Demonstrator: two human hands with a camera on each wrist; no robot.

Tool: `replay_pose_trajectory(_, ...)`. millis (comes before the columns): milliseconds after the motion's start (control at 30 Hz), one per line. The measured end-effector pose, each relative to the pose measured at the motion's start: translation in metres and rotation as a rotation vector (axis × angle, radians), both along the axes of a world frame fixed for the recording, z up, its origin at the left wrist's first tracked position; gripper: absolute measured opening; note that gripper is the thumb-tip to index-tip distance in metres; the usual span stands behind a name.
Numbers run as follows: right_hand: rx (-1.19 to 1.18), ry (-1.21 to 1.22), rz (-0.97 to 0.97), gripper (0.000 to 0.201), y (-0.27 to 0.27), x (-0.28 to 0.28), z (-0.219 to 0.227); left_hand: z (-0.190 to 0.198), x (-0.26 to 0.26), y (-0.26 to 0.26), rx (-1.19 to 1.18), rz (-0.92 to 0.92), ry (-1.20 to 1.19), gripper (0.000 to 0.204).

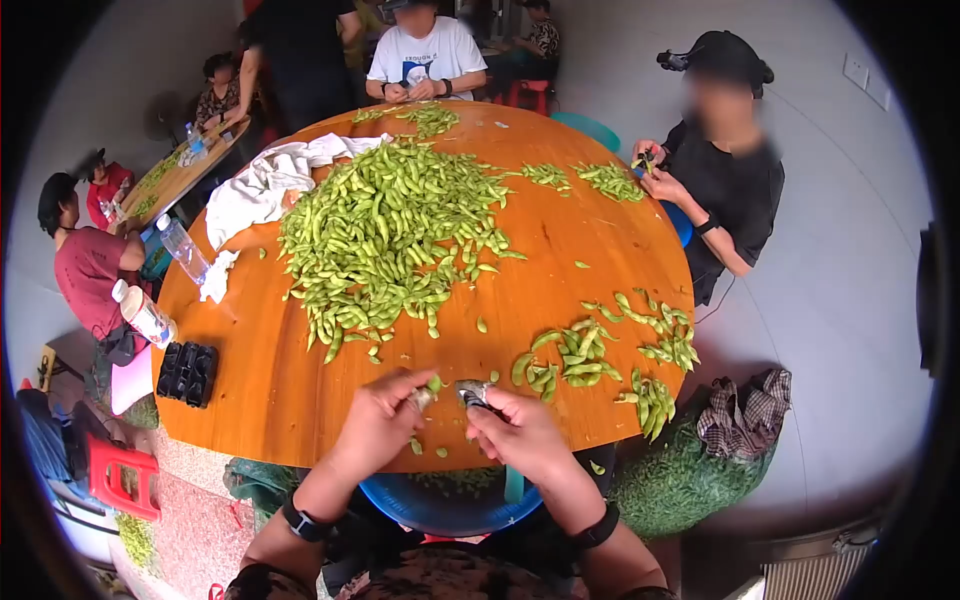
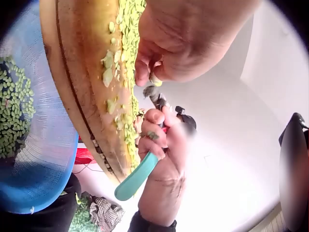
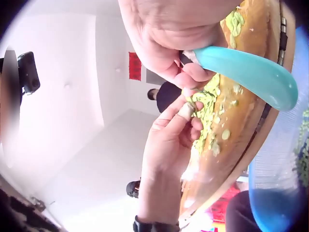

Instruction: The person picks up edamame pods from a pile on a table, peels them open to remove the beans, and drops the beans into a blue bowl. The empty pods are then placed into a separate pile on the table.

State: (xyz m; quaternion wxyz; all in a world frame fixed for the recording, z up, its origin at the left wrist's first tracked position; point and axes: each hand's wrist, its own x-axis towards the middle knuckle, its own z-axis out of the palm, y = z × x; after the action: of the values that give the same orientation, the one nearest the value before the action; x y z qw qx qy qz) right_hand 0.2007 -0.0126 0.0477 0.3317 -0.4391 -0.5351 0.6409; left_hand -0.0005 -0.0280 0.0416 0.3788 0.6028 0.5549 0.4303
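Over the near edge of the round wooden table (image 1: 560,260), my left hand (image 1: 375,420) pinches a green soybean pod (image 1: 434,383) between thumb and fingertips. A whitish cover (image 3: 186,111) wraps the left thumb. My right hand (image 1: 525,435) grips a tool with a teal handle (image 2: 137,178) and a grey metal tip (image 1: 472,390); the fist hides its middle. That tip points toward the left fingertips. Below the hands sits a blue basin (image 2: 29,200) with shelled beans (image 2: 12,106) in it. Loose beans (image 1: 441,452) lie on the table edge.
A large heap of pods (image 1: 380,230) covers the table's middle, with smaller piles (image 1: 580,355) to the right. At left are a white cloth (image 1: 262,190), bottles (image 1: 183,250) and a black tray (image 1: 187,374). Other people (image 1: 425,55) sit around. A full green sack (image 1: 680,480) stands at right.
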Motion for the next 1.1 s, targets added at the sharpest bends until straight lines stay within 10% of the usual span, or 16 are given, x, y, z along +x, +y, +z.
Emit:
replay_pose_trajectory(733,-0.343,0.395,-0.06,0.006,-0.001,-0.002,-0.027,-0.024,0.032,-0.008,0.27,-0.04,0.178,0.039)
replay_pose_trajectory(1100,-0.44,0.443,0.063,0.015,0.011,0.009,-0.021,-0.022,0.023,0.005,-0.233,-0.042,-0.545,0.026)
